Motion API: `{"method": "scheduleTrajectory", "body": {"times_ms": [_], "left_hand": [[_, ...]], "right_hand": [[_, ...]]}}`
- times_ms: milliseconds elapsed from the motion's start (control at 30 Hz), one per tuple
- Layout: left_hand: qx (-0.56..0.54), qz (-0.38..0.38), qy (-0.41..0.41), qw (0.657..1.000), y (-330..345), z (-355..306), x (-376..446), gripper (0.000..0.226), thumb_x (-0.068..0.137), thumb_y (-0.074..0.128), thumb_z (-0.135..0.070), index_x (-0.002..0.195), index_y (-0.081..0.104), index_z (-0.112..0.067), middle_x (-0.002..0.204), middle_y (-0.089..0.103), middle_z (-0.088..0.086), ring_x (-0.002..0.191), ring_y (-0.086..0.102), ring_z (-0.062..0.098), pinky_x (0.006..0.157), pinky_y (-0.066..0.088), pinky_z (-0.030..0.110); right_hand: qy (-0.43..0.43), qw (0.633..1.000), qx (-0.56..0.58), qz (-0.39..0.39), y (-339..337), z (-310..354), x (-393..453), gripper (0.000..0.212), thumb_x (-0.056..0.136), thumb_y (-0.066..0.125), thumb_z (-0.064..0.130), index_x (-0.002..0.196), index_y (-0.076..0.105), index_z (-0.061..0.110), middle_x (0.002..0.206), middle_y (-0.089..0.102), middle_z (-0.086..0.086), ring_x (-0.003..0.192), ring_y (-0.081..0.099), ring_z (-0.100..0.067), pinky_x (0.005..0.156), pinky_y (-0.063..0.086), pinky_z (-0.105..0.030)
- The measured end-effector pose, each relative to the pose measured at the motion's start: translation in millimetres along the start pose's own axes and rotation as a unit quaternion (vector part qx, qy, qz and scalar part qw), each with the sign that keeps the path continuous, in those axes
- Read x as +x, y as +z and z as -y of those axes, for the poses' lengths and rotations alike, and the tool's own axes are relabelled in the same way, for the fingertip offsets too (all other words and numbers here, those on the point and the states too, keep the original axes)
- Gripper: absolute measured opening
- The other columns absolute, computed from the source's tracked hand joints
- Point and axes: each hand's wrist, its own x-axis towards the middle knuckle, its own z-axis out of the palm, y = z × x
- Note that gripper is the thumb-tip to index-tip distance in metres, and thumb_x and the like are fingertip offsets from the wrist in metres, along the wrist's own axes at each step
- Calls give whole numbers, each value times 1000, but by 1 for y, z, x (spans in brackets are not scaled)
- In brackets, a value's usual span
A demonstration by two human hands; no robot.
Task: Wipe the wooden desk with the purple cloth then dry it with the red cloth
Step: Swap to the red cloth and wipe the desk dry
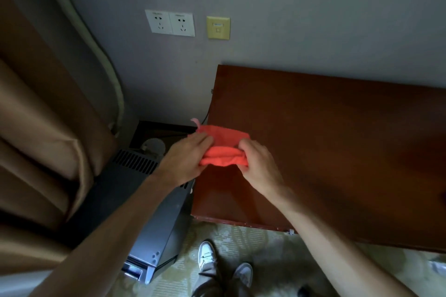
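The red cloth [224, 149] is bunched and folded at the left end of the dark wooden desk [337, 147]. My left hand [185, 159] grips its left side, partly beyond the desk's left edge. Gripping the cloth's right side, my right hand [258, 164] is over the desk top. A small loop sticks out at the cloth's far left corner. No purple cloth is in view.
A grey metal appliance [154, 214] stands on the floor left of the desk, next to brown curtains [48, 128]. Wall sockets [170, 23] and a yellow wall plate [218, 28] sit above. My shoes [207, 257] are on patterned carpet by the desk's front edge.
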Motion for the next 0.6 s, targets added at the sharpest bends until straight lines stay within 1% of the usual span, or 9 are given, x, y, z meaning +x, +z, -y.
{"method": "scheduleTrajectory", "body": {"times_ms": [67, 133, 167, 233, 333, 400, 467, 533, 600], "left_hand": [[7, 102, -15, 995, 25, -2, -17, 62, 69, 86, -30, 117, 48, -17, 117, 60, 9, 106, 65, 33, 80, 54, 42], [7, 251, -38, 967, 49, -1, -36, 72, 78, 77, -54, 135, 46, -24, 140, 50, 1, 126, 54, 25, 97, 43, 40], [-4, 286, -43, 957, 57, 2, -45, 74, 80, 70, -65, 138, 47, -26, 144, 47, -3, 128, 53, 21, 100, 40, 38], [-62, 229, -75, 969, 62, 9, -55, 67, 84, 54, -76, 130, 56, -28, 136, 55, -7, 116, 62, 18, 91, 44, 34], [-138, 99, -155, 973, 61, 27, -53, 50, 92, 40, -63, 116, 64, -26, 115, 60, -5, 94, 70, 13, 77, 55, 34], [-155, 54, -186, 969, 64, 36, -47, 38, 98, 45, -51, 117, 64, -25, 112, 57, -3, 90, 71, 15, 71, 57, 38], [-163, 21, -210, 964, 71, 43, -40, 24, 103, 54, -36, 119, 64, -21, 115, 56, 0, 93, 71, 17, 71, 56, 36], [-196, 2, -243, 950, 80, 48, -36, 22, 103, 58, -22, 124, 63, -16, 119, 54, 3, 96, 69, 15, 77, 56, 35], [-206, -10, -253, 945, 87, 50, -33, 24, 102, 59, -17, 125, 63, -14, 121, 52, 4, 96, 66, 13, 81, 59, 42]], "right_hand": [[-27, 997, -20, 64, 18, -16, -23, 37, 74, 87, 11, 94, 57, 18, 94, 65, 2, 89, 64, -27, 74, 38, -38], [2, 978, -49, 202, 32, -25, -47, 49, 77, 87, 49, 108, 59, 23, 109, 70, 8, 103, 67, -19, 88, 43, -39], [19, 969, -57, 241, 38, -30, -58, 55, 78, 78, 65, 113, 58, 26, 112, 70, 12, 106, 66, -13, 93, 43, -39], [25, 983, -45, 174, 50, -32, -66, 49, 88, 61, 71, 110, 59, 27, 105, 68, 12, 100, 64, -14, 91, 47, -40], [12, 996, -87, 9, 80, -24, -33, 37, 101, 50, 51, 110, 66, 19, 103, 69, -2, 97, 66, -28, 80, 54, -43], [53, 993, -98, 41, 109, -12, -4, 56, 105, 40, 56, 137, 63, 17, 135, 67, -9, 128, 62, -34, 102, 53, -49], [76, 985, -122, 96, 141, -2, 1, 74, 105, 25, 71, 159, 43, 24, 168, 38, -8, 158, 31, -34, 123, 29, -63], [71, 978, -165, 105, 161, 3, -20, 78, 103, 18, 77, 166, 27, 32, 177, 14, -5, 163, 7, -32, 126, 9, -69], [62, 977, -181, 94, 164, 11, -52, 79, 102, 23, 78, 167, 23, 33, 177, 10, -4, 164, 6, -31, 125, 9, -71]]}}
